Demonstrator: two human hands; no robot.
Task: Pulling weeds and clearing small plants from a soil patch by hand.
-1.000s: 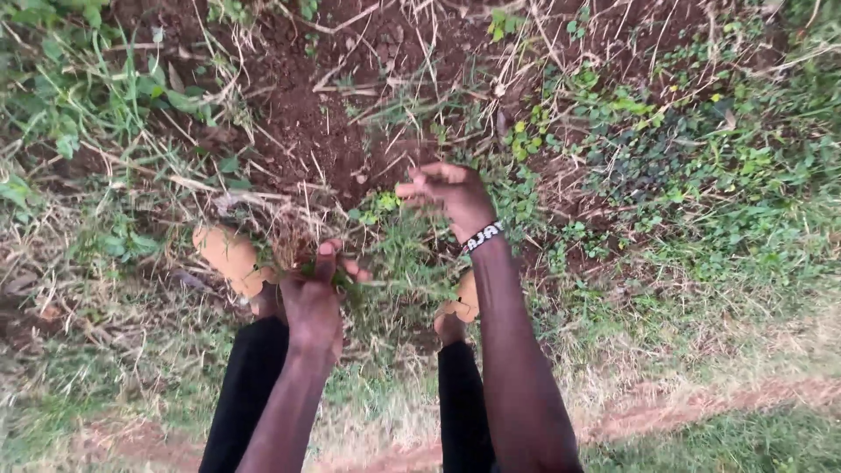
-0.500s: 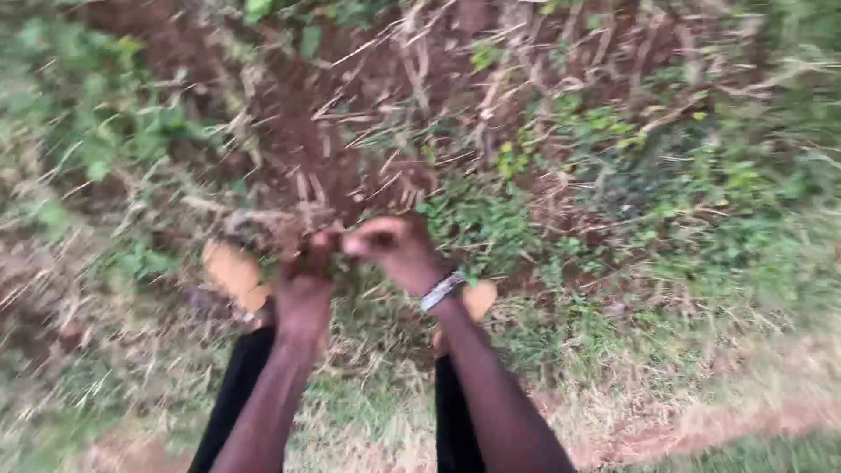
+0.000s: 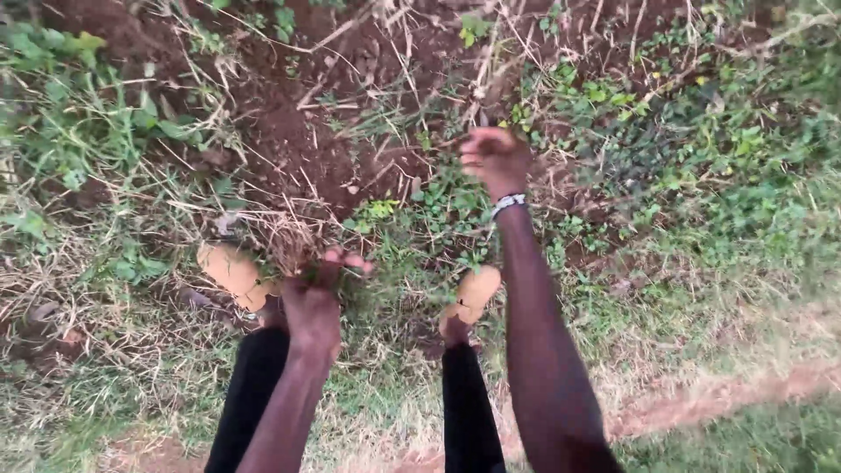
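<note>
My left hand is low at centre left, fingers closed on a small bunch of green and dry weeds beside my left foot. My right hand is stretched further forward over the low green weeds. Its fingers are curled around thin dry stalks at the edge of the bare red-brown soil. A beaded band sits on the right wrist. The two hands are well apart.
My feet in tan sandals stand in short grass, with black trouser legs below. Leafy weeds spread to the right and far left. A strip of bare earth runs along the bottom right.
The right hand came back to meet the left hand at the bunch, then reached out forward and to the right. The left hand stayed near the left foot, still gripping its bunch.
</note>
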